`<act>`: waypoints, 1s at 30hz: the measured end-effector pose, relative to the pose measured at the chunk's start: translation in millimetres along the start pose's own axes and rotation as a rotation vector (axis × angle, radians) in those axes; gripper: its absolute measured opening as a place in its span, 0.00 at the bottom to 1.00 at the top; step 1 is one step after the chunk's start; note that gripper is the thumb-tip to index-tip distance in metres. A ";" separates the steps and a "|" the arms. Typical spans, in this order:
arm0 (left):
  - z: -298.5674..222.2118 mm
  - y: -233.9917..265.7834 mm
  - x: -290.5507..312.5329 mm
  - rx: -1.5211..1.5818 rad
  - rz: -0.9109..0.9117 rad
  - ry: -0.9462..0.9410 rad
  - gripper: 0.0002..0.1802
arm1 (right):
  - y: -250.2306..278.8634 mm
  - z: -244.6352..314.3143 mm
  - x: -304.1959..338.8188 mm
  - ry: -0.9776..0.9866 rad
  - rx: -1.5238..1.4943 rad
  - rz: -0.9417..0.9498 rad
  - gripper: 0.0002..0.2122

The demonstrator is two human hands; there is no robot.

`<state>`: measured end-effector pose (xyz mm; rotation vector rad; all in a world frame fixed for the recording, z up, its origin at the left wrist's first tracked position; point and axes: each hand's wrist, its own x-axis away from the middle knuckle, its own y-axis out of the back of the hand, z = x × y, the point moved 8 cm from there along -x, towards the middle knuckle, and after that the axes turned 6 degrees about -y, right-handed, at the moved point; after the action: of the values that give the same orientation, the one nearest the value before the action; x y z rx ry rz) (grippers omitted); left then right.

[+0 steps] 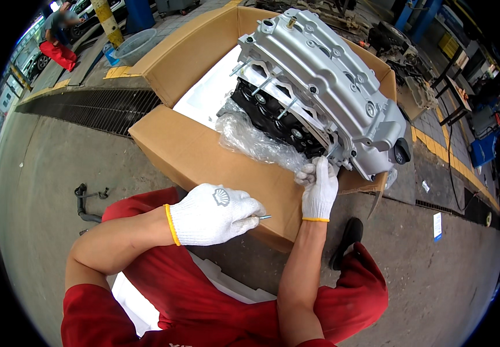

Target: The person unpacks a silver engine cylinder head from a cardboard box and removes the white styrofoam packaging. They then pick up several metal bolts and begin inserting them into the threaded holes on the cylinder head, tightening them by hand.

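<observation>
In a white knit glove with a yellow cuff, my left hand is closed over my lap and the near flap of the box. A short metal stud sticks out of its fingertips. My right hand, gloved alike, reaches up to the near lower corner of a silver engine. Its fingers pinch a metal stud there, partly hidden by the fingertips. More threaded studs stand out along the engine's side flange, above a black ribbed part.
The engine rests in an open cardboard box with white foam and crumpled clear plastic. A floor grate runs behind on the left. A black hose lies by my knee. Another person is far left.
</observation>
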<state>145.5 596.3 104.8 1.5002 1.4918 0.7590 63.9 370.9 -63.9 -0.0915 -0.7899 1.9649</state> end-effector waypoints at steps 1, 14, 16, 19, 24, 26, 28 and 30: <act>0.6 1.1 1.8 -0.001 -0.020 -0.013 0.12 | -3.0 -0.5 0.9 0.000 0.001 0.007 0.12; 3.2 -1.5 14.5 0.003 -0.075 -0.027 0.11 | -10.5 1.0 6.5 0.047 -0.079 0.027 0.10; 4.3 -2.2 15.4 0.007 -0.073 -0.012 0.12 | -7.7 -2.9 2.1 0.042 -0.075 0.018 0.10; 5.2 -5.6 15.0 0.000 -0.080 -0.021 0.12 | -0.8 -3.8 0.3 0.034 -0.073 -0.028 0.09; 4.7 -5.6 13.1 0.007 -0.079 -0.024 0.11 | -3.5 1.2 2.1 0.012 -0.091 -0.039 0.09; 4.0 -4.3 13.4 0.012 -0.081 -0.025 0.11 | -6.7 4.5 5.2 0.010 -0.075 -0.056 0.09; 3.5 -2.9 13.5 0.009 -0.084 -0.032 0.11 | -2.8 1.3 3.2 0.006 -0.105 -0.055 0.08; 3.4 -3.0 12.0 0.007 -0.085 -0.037 0.11 | 0.9 0.3 1.2 0.012 -0.134 -0.051 0.08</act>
<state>148.3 607.3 98.8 1.4388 1.5226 0.6729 62.5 371.4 -63.9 -0.1609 -0.9070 1.8608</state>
